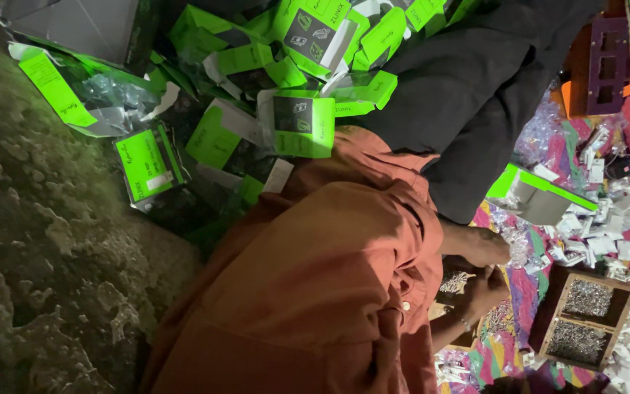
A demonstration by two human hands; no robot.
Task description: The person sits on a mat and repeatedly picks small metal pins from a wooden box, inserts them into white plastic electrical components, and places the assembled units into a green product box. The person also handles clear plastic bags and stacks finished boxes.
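1. Green cartons (pixel 297 120) lie piled at upper left, long axes mixed.
2. Two hands (pixel 486 266) meet beside the rust-coloured sleeve (pixel 344 263), over a small box of metal parts (pixel 453 281); how far the fingers close cannot be told.
3. A wooden tray (pixel 585 321) lies right, long axis running upper-right to lower-left.

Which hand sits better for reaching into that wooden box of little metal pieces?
Probably the right hand: it lies nearer the wooden box. The left hand is farther off, beside crinkled clear plastic.
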